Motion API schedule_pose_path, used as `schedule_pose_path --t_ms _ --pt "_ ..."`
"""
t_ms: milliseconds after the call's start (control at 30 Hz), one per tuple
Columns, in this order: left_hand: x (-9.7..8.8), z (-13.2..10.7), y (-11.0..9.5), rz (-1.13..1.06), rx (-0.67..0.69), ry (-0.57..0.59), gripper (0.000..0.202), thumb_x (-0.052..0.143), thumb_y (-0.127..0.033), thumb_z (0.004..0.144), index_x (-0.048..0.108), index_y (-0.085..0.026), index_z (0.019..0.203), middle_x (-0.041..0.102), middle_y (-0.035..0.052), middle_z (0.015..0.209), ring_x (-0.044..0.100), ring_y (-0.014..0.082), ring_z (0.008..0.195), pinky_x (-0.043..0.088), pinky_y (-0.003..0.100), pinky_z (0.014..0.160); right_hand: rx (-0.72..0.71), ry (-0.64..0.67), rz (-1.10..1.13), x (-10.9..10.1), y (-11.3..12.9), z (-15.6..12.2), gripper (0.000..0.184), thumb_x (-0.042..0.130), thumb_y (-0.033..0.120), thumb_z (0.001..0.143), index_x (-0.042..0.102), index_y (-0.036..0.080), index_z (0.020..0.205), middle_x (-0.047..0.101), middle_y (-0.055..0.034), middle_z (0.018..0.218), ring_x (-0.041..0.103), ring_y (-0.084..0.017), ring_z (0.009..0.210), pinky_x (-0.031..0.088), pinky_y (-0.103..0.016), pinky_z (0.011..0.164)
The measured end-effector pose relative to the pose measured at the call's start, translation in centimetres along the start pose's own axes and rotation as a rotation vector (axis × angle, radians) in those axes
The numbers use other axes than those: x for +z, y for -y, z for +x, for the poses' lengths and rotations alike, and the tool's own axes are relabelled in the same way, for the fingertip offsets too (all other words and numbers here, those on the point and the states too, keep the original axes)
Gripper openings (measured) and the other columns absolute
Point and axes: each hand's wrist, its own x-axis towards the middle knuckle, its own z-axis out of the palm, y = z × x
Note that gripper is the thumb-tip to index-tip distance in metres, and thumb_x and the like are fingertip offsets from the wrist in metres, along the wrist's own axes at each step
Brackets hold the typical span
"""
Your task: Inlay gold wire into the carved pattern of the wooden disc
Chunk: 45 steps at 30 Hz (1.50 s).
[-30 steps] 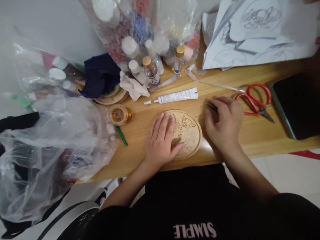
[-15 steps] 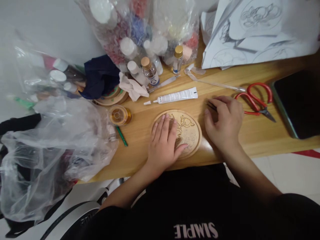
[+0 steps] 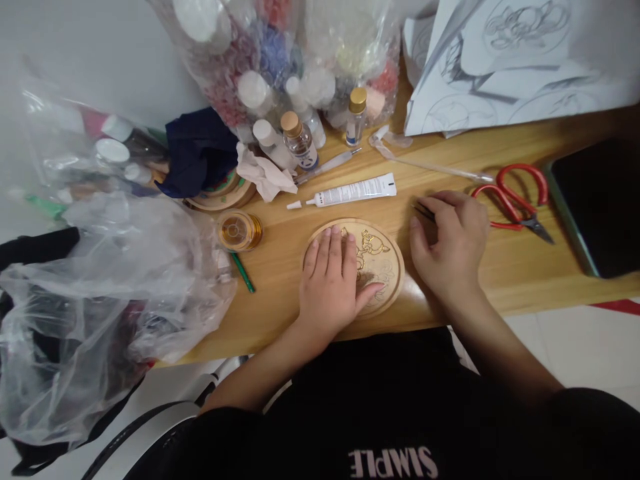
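Plaque (image 3: 383, 259), round, wooden, gold-lined: under fingers of left hand (image 3: 330, 283), these flat and slightly spread, thumb held wide. Tweezers (image 3: 425, 213), dark: pinched between thumb and fingers of right hand (image 3: 453, 248). Tube (image 3: 356, 191), white: just beyond left fingertips. Scissors (image 3: 531, 222), red-handled: to the right of right fingers.

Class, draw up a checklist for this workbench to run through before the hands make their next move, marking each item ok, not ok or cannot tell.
1. Wooden disc lies on the table under the left hand: ok.
2. Whole design on the disc in sight: not ok; the left hand covers part.
3. Dark pointed tool in the right hand: ok.
4. White tube sealed by its cap: cannot tell.
5. Right hand clear of the red-handled scissors: cannot tell; they meet in this view.
6. Spool apart from the disc: ok.
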Motion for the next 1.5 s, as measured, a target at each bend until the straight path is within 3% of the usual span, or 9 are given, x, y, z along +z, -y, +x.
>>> schedule_pose_path --t_ms 300,500,733,900,1067,1300,1500 --pt "0.8 0.0 -0.1 -0.028 -0.003 -0.129 0.084 0.039 -0.07 0.093 0.049 0.0 0.14 0.056 0.028 0.139 0.053 0.039 0.132 0.035 0.049 0.114 0.004 0.011 -0.024 0.0 0.0 0.1 0.028 0.057 0.029 0.087 0.063 0.017 0.112 0.068 -0.0143 0.111 0.063 -0.03 0.101 0.049 -0.047 0.085" --pt "0.6 -0.1 0.2 -0.048 0.027 -0.115 0.089 0.042 -0.072 0.09 0.049 0.004 0.136 0.056 0.0306 0.137 0.053 0.0416 0.13 0.036 0.05 0.113 0.015 0.013 -0.023 0.1 -0.1 0.0 0.028 0.055 0.031 0.088 0.064 0.018 0.112 0.066 -0.0139 0.111 0.062 -0.03 0.101 0.049 -0.047 0.086" --pt "0.3 -0.4 0.8 -0.169 0.009 -0.033 0.082 0.045 -0.064 0.093 0.032 -0.007 0.15 0.047 0.0253 0.149 0.042 0.0351 0.142 0.029 0.05 0.119 -0.005 -0.003 -0.026 0.2 -0.2 -0.1 0.029 0.056 0.029 0.088 0.064 0.016 0.112 0.066 -0.0139 0.11 0.06 -0.029 0.101 0.048 -0.044 0.085" --pt "0.4 -1.2 0.8 -0.168 0.028 -0.041 0.068 0.044 -0.054 0.097 0.037 -0.008 0.148 0.04 0.025 0.154 0.033 0.036 0.148 0.031 0.052 0.118 0.017 0.011 -0.021 0.2 -0.1 -0.1 0.029 0.056 0.028 0.087 0.064 0.018 0.113 0.065 -0.0133 0.112 0.059 -0.029 0.102 0.047 -0.045 0.087" --pt "-0.6 -1.8 1.5 -0.163 -0.109 -0.132 0.059 0.044 -0.044 0.099 0.036 -0.013 0.149 0.039 0.0216 0.156 0.022 0.0327 0.153 0.03 0.054 0.119 0.035 0.044 -0.002 0.1 0.0 -0.1 0.029 0.056 0.028 0.087 0.062 0.019 0.113 0.063 -0.0142 0.113 0.058 -0.03 0.103 0.046 -0.048 0.088" --pt "-0.7 -1.6 2.7 -0.053 -0.156 -0.004 0.058 0.05 -0.048 0.096 0.047 -0.018 0.146 0.036 0.0178 0.159 0.029 0.0376 0.149 0.027 0.058 0.118 0.016 0.034 -0.006 0.2 -0.1 -0.1 0.03 0.055 0.031 0.087 0.064 0.018 0.114 0.064 -0.0136 0.112 0.058 -0.029 0.102 0.046 -0.046 0.086" --pt "-0.2 -1.4 2.5 -0.052 -0.144 -0.038 0.059 0.048 -0.052 0.096 0.051 -0.015 0.143 0.039 0.019 0.157 0.032 0.0378 0.148 0.03 0.056 0.116 0.028 0.059 0.026 0.1 -0.1 -0.1 0.03 0.055 0.029 0.088 0.062 0.017 0.115 0.063 -0.0153 0.113 0.058 -0.031 0.104 0.044 -0.049 0.087"
